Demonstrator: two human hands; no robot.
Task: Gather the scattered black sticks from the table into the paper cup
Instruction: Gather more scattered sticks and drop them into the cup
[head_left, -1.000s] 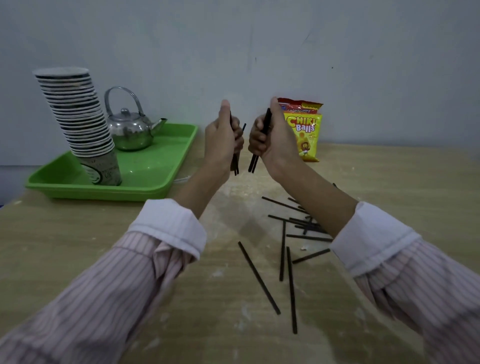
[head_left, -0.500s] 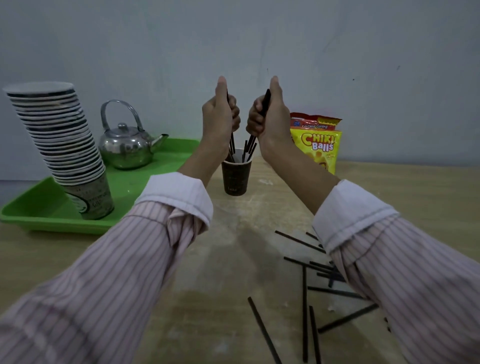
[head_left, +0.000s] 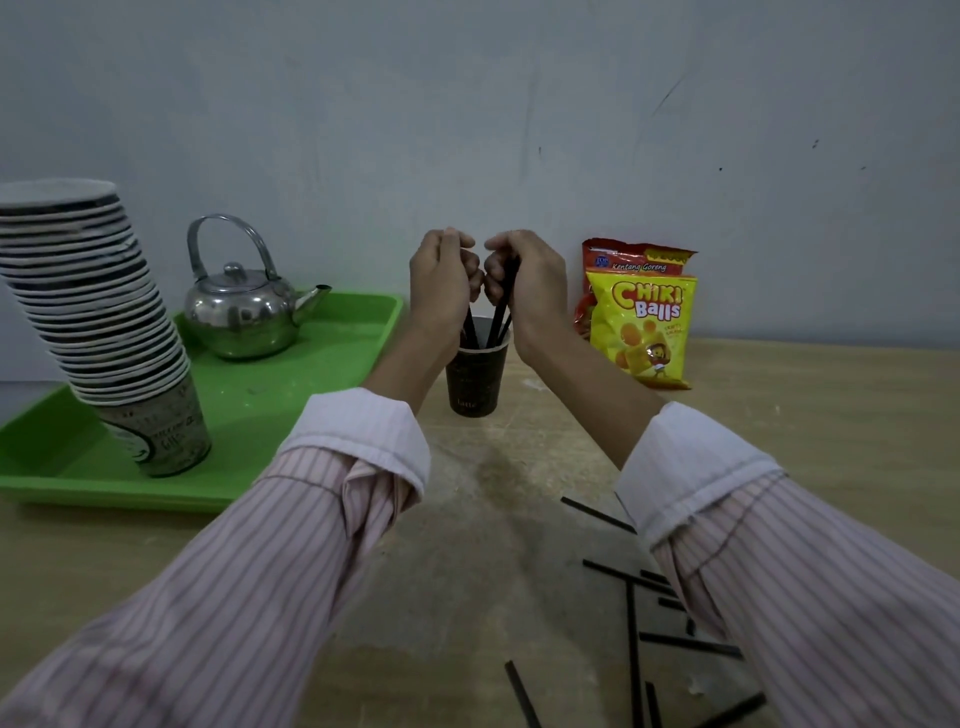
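hands (head_left: 441, 280) over cup (head_left: 475, 382), sticks (head_left: 500, 312) in grip

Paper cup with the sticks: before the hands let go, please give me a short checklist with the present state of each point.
1. Paper cup stands upright on the table: ok.
2. Left hand is above the cup mouth: ok.
3. Right hand is above the cup mouth: ok.
4. Lower ends of the held sticks are inside the rim: ok.
5. Held sticks reach the cup bottom: cannot tell.
6. Table is free of loose sticks: not ok, several lie near the right sleeve.
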